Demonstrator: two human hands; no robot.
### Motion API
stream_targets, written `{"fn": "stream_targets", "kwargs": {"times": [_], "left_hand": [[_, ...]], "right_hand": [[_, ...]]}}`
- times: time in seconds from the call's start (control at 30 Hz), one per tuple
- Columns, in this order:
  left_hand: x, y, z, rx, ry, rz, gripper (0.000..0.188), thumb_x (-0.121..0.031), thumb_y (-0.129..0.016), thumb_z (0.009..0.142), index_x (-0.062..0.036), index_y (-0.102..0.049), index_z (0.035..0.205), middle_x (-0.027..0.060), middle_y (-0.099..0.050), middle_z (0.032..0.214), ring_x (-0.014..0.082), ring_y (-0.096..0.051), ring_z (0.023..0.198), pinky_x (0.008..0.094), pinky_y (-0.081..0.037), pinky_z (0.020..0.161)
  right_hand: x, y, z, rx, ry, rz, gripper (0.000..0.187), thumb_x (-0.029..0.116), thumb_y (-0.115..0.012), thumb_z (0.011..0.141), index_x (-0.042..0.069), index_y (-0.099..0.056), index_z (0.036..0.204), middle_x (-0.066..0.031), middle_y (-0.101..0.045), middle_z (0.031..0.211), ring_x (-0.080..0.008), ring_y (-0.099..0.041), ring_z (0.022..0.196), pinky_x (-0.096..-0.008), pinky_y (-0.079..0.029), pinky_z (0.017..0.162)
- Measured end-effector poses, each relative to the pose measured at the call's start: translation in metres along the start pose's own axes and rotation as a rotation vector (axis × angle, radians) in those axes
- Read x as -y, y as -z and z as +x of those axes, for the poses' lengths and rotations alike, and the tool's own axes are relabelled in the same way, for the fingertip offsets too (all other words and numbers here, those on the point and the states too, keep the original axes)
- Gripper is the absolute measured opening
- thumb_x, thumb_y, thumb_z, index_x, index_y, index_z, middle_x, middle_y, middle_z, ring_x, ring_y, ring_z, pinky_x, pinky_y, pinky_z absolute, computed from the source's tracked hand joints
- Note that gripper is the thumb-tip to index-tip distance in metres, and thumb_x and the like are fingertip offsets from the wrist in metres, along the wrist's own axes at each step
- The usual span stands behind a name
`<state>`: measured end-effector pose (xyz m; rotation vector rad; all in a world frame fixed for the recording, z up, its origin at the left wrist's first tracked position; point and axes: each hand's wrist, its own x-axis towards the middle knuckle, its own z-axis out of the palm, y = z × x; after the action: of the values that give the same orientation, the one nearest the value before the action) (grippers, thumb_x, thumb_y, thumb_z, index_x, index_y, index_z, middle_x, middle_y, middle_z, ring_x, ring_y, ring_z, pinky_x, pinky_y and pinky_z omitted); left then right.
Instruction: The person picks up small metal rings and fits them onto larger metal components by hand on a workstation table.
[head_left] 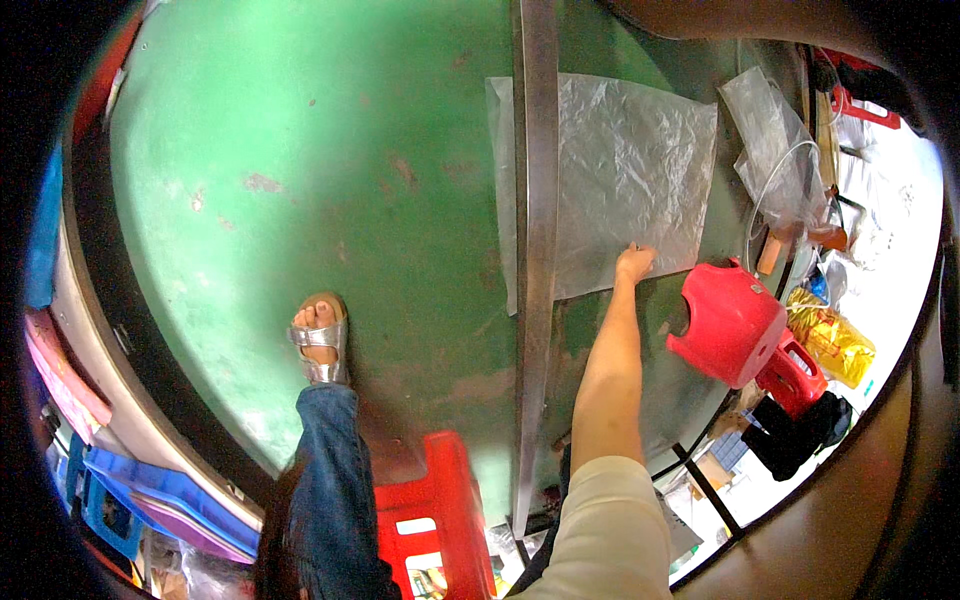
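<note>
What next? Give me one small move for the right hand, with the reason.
Probably ease the clear plastic sheet gently rightward, away from the metal bar: the bar crosses in front of it, leaving a narrow strip showing on the left, and the right hand is at the sheet's near edge. Its grip is hard to judge.

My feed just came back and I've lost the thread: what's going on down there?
The person's right hand is at the near edge of a clear plastic sheet spread over the green floor; its fingers are curled, but whether they grip the sheet is unclear. A metal bar crosses in front of the sheet. A red stool is right of the hand. The left hand isn't in view.
</note>
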<state>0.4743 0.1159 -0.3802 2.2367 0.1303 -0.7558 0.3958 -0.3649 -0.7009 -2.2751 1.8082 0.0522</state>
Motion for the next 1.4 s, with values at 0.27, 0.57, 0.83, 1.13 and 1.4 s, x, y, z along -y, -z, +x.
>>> {"fn": "stream_targets", "kwargs": {"times": [0.27,0.57,0.83,1.13,1.4], "left_hand": [[-0.008,0.077,-0.163,0.170,0.284,-0.071,0.068,-0.022,-0.071,0.064,-0.0042,-0.045,0.125,0.0190,-0.041,0.132,0.0343,-0.037,0.124,0.0444,-0.025,0.105],[0.015,0.072,-0.200,0.018,0.215,-0.188,0.061,-0.019,-0.075,0.063,-0.0028,-0.051,0.116,0.0188,-0.042,0.129,0.0365,-0.042,0.118,0.0447,-0.033,0.099],[0.038,0.060,-0.211,-0.151,0.040,-0.267,0.053,-0.020,-0.074,0.068,-0.0011,-0.054,0.113,0.0160,-0.050,0.123,0.0316,-0.045,0.115,0.0381,-0.033,0.100],[0.046,-0.009,-0.177,0.073,-0.237,-0.004,0.047,-0.034,-0.062,0.080,-0.0004,-0.054,0.112,0.0191,-0.054,0.116,0.0343,-0.049,0.110,0.0430,-0.039,0.092],[-0.011,-0.013,-0.195,-0.032,-0.372,0.313,0.052,-0.040,-0.061,0.080,0.0043,-0.059,0.107,0.0230,-0.060,0.108,0.0389,-0.056,0.098,0.0438,-0.042,0.089]], "right_hand": [[0.036,0.053,-0.050,0.222,-0.153,1.152,0.019,0.017,-0.050,0.093,0.000,-0.053,0.100,-0.0063,-0.047,0.068,-0.0140,-0.042,0.051,-0.0260,-0.034,0.043],[0.186,0.225,-0.261,1.671,-0.421,2.161,0.029,0.028,-0.046,0.094,0.005,-0.050,0.111,0.0045,-0.033,0.065,-0.0044,-0.027,0.047,-0.0201,-0.022,0.040],[0.184,0.365,-0.396,1.812,-0.313,2.115,0.026,0.026,-0.040,0.096,0.010,-0.047,0.116,0.0011,-0.045,0.076,-0.0069,-0.038,0.052,-0.0202,-0.034,0.041],[0.082,0.565,-0.543,1.485,0.173,1.332,0.026,0.020,-0.049,0.095,0.005,-0.051,0.116,0.0061,-0.042,0.071,-0.0017,-0.028,0.053,-0.0177,-0.022,0.045],[-0.168,0.687,-0.578,0.067,0.162,0.917,0.024,0.018,-0.058,0.087,0.004,-0.059,0.107,-0.0035,-0.060,0.077,-0.0090,-0.053,0.068,-0.0263,-0.046,0.063]]}}
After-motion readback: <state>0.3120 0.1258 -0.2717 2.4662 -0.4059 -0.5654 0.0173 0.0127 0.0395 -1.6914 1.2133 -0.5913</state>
